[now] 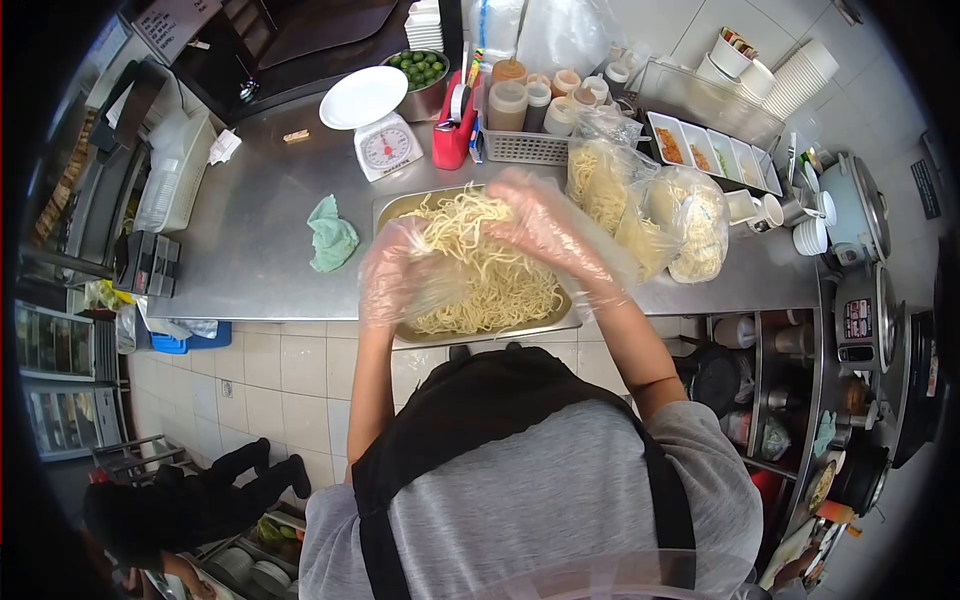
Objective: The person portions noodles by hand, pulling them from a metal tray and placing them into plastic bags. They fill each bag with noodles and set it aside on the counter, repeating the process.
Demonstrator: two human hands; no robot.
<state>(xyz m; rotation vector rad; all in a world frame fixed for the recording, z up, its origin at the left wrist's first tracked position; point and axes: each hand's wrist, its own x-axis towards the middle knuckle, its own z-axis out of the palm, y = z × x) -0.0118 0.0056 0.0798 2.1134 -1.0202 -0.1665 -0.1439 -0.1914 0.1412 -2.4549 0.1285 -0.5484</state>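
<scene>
Both my hands wear clear plastic gloves and are raised over a metal tray [572, 318] heaped with pale yellow noodles [490, 300]. My left hand [395, 265] is closed around the left side of a lifted clump of noodles. On the clump's upper right, my right hand [525, 210] grips the same noodles, its fingers partly hidden by strands and loose plastic. Strands hang from the clump down to the heap. Just right of the tray stand clear plastic bags of noodles [600, 195], close to my right forearm.
A dial scale [388, 146] bearing a white plate [363, 97] stands behind the tray, near a red tape dispenser [455, 135] and a basket [530, 146] of sauce bottles. A green cloth [331, 234] lies to the left. Another person [170, 515] in black is at lower left.
</scene>
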